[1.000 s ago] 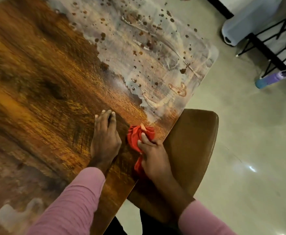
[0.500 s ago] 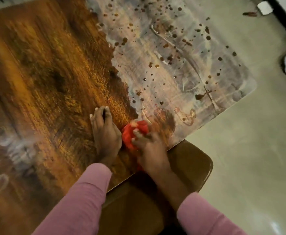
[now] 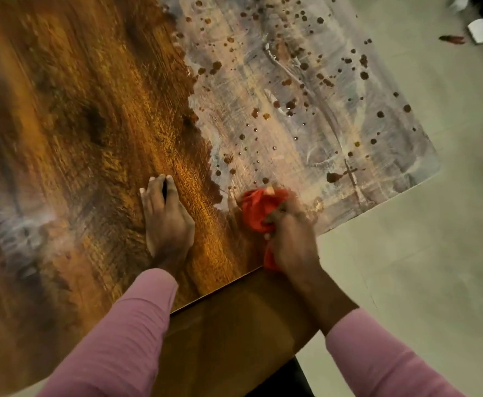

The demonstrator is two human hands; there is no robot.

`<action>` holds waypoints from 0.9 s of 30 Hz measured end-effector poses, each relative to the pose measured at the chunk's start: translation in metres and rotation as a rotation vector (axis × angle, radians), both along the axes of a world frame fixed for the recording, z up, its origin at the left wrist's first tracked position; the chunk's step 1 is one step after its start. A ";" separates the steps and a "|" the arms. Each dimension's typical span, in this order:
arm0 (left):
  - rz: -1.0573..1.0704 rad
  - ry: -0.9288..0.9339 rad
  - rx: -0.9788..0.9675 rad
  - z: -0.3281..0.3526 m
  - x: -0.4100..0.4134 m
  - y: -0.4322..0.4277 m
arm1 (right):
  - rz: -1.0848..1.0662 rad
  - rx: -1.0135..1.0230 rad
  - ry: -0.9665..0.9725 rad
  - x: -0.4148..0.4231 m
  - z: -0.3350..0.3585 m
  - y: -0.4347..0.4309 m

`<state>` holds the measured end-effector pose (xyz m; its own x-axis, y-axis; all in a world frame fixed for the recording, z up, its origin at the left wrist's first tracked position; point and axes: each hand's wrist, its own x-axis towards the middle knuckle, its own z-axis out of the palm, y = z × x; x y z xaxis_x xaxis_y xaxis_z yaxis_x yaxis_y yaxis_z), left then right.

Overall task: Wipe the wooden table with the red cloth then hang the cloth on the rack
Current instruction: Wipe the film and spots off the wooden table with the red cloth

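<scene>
Under the curled fingers (image 3: 278, 216) of the right hand (image 3: 293, 242), the bunched red cloth (image 3: 258, 207) is gripped and pressed onto the wooden table (image 3: 77, 124), where bare wood meets a pale smeared film (image 3: 334, 81) dotted with brown droplets (image 3: 291, 104) beyond the fingertips. To the left of those fingers, apart from the cloth, the left hand (image 3: 167, 222) is laid flat on the wood, fingers straight and together, with nothing held. Behind both wrists a brown chair seat (image 3: 234, 325) is seen.

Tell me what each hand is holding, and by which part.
The right hand grips the bunched red cloth around its middle; cloth shows past the fingers and under the palm. The left hand holds nothing, flat on the wooden table.
</scene>
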<state>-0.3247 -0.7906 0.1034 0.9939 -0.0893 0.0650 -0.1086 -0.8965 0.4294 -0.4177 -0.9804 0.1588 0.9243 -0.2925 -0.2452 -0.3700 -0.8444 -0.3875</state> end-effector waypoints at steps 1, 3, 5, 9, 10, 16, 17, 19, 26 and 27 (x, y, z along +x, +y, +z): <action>0.000 -0.003 0.005 -0.001 0.000 0.000 | 0.095 0.033 0.008 -0.004 -0.001 0.011; 0.009 -0.006 0.005 -0.002 0.000 0.000 | 0.245 0.076 0.021 -0.009 -0.002 0.020; 0.010 -0.008 -0.005 -0.002 0.000 0.000 | 0.307 0.061 0.016 -0.009 -0.001 0.011; 0.015 0.000 0.012 -0.003 0.001 0.000 | -0.056 0.046 -0.041 0.014 0.002 -0.040; 0.018 0.004 0.021 -0.003 0.000 -0.001 | -0.143 0.028 -0.059 0.023 0.004 -0.053; 0.003 0.006 0.032 -0.003 0.000 -0.003 | -0.177 0.029 -0.101 0.037 -0.005 -0.024; 0.001 0.004 0.034 -0.003 0.000 -0.003 | -0.147 0.068 -0.119 0.035 -0.009 -0.003; 0.001 0.014 0.035 -0.004 0.000 -0.002 | 0.002 0.073 -0.108 0.031 -0.012 0.040; 0.011 0.069 0.027 -0.002 0.002 -0.003 | 0.071 -0.085 -0.098 0.043 -0.015 0.002; 0.008 0.073 0.032 -0.002 0.002 -0.003 | -0.041 -0.102 -0.097 0.051 -0.015 -0.016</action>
